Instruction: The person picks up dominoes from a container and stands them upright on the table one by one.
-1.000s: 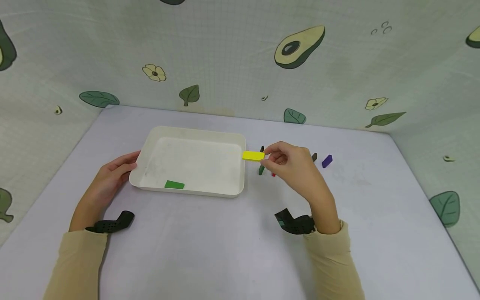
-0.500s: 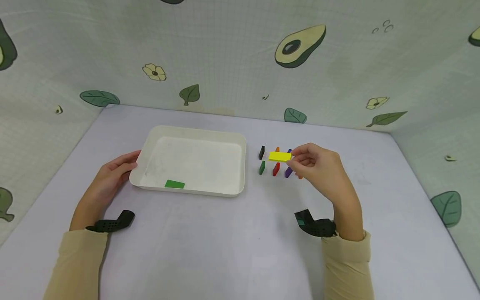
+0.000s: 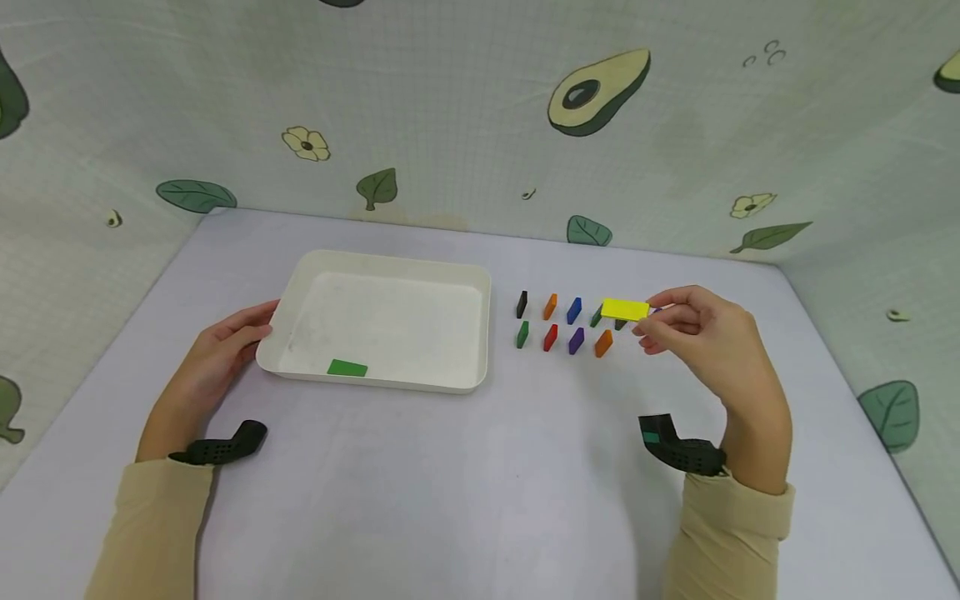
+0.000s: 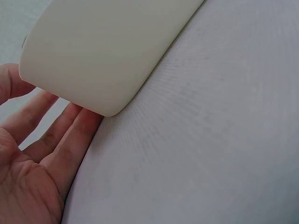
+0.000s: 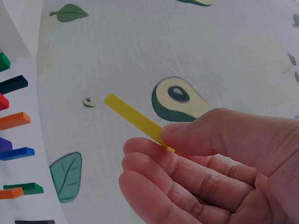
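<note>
In the head view, my left hand [image 3: 216, 360] rests at the left end of a white tray [image 3: 397, 317]. Its fingers [image 4: 74, 133] lie fairly straight against the outside of the end wall, the thumb close to the rim. A green domino block [image 3: 347, 368] lies flat inside the tray by the near wall. On the right, my right hand [image 3: 708, 337] pinches one end of a yellow domino block [image 3: 625, 310] between thumb and fingers. The right wrist view shows this yellow block pointing outward, raised above the table. It partly covers standing blocks behind it.
Two rows of thin coloured blocks stand on the table right of the tray, among them a black one [image 3: 522, 304], a red one [image 3: 551, 337], a purple one [image 3: 576, 340] and an orange one [image 3: 603, 343]. An avocado-print cloth [image 3: 465, 125] hangs behind.
My right hand has carried the yellow block rightward, from beside the tray's right rim to over the right part of the standing rows. The left hand and tray stay put.
</note>
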Tool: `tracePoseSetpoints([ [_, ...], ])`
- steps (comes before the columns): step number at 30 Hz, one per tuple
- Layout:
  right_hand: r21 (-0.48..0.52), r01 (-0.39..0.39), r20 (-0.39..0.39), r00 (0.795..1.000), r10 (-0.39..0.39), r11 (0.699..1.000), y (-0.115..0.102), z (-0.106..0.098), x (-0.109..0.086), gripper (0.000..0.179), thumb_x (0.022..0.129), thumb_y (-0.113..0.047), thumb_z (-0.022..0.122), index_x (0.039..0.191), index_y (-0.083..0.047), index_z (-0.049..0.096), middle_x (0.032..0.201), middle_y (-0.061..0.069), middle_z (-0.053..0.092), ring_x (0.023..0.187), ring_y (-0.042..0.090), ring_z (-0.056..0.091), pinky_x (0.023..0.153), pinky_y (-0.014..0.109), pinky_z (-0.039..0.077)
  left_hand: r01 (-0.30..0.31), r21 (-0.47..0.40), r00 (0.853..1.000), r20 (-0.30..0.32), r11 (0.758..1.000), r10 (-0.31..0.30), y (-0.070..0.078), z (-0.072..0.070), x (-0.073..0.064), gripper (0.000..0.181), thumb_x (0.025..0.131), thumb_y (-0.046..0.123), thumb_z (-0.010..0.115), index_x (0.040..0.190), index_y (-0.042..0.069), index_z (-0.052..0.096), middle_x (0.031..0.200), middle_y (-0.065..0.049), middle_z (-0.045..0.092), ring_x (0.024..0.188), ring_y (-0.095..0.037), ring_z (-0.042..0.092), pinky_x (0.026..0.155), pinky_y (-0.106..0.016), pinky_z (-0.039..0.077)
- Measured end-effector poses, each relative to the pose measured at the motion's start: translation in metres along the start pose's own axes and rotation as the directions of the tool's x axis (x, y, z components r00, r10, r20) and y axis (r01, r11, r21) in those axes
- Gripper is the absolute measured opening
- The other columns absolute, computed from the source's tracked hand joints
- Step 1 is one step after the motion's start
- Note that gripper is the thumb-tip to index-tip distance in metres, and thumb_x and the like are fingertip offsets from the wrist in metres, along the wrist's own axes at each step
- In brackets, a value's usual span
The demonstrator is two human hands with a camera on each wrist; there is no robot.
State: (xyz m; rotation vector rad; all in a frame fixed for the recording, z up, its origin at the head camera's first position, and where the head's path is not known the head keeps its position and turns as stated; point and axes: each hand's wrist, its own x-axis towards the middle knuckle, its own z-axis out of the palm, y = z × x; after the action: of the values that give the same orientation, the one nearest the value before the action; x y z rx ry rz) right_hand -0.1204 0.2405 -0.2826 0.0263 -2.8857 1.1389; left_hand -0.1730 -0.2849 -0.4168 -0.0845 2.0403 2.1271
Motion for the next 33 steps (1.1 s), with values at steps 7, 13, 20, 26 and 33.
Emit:
tracePoseSetpoints([
  [7, -0.042, -0.049, 0.001, 0.999, 0.049, 0.998, 0.018, -0.014, -0.003, 0.040, 0.091, -0.034, 0.059, 0.118, -0.005, 0.052, 0.079, -0.021, 0.066, 0.070, 0.003, 0.066, 0.072, 0.014, 0.044, -0.001, 0.011, 1.000, 0.003, 1.000, 0.001, 0.000, 0.001, 0.000, 0.054, 0.092, 0.025, 0.058, 0.142, 0.013, 0.040, 0.141, 0.006, 0.041, 0.109, 0.007, 0.050, 0.085, -0.006, 0.044],
  [13, -0.024, -0.040, 0.006, 0.999, 0.040, 0.999, 0.030, -0.014, 0.001, 0.037, 0.090, -0.026, 0.061, 0.116, -0.001, 0.051, 0.078, -0.014, 0.066, 0.066, 0.008, 0.065, 0.065, 0.010, 0.046, -0.007, 0.015, 1.000, 0.001, 1.000, 0.007, 0.000, 0.002, 0.001, 0.053, 0.092, 0.025, 0.058, 0.141, 0.014, 0.041, 0.138, 0.008, 0.043, 0.108, 0.007, 0.051, 0.084, -0.007, 0.045],
  [20, -0.102, -0.090, 0.043, 0.995, 0.095, 0.991, 0.041, -0.006, 0.012, 0.034, 0.091, -0.020, 0.059, 0.116, 0.001, 0.050, 0.081, 0.002, 0.068, 0.062, 0.008, 0.062, 0.065, 0.019, 0.050, -0.016, -0.011, 1.000, 0.012, 1.000, 0.016, -0.001, 0.001, 0.001, 0.052, 0.092, 0.023, 0.058, 0.141, 0.013, 0.041, 0.137, 0.008, 0.044, 0.108, 0.007, 0.052, 0.084, -0.007, 0.045],
  [26, -0.145, -0.145, 0.088, 0.984, 0.158, 0.979, 0.047, 0.001, 0.019, 0.036, 0.091, -0.020, 0.057, 0.118, 0.002, 0.048, 0.092, 0.017, 0.067, 0.067, 0.017, 0.063, 0.074, 0.038, 0.051, -0.022, 0.001, 1.000, 0.014, 1.000, 0.022, -0.002, 0.000, 0.001, 0.055, 0.093, 0.024, 0.057, 0.143, 0.009, 0.037, 0.138, 0.008, 0.043, 0.110, 0.006, 0.051, 0.085, -0.007, 0.044],
  [33, -0.145, -0.179, 0.105, 0.975, 0.195, 0.973, 0.052, 0.007, 0.024, 0.034, 0.090, -0.016, 0.056, 0.116, 0.004, 0.048, 0.094, 0.019, 0.066, 0.069, 0.021, 0.064, 0.072, 0.038, 0.054, -0.012, 0.014, 1.000, -0.001, 1.000, 0.012, -0.002, 0.000, 0.001, 0.051, 0.092, 0.025, 0.058, 0.140, 0.015, 0.043, 0.137, 0.009, 0.045, 0.107, 0.007, 0.052, 0.083, -0.007, 0.045],
])
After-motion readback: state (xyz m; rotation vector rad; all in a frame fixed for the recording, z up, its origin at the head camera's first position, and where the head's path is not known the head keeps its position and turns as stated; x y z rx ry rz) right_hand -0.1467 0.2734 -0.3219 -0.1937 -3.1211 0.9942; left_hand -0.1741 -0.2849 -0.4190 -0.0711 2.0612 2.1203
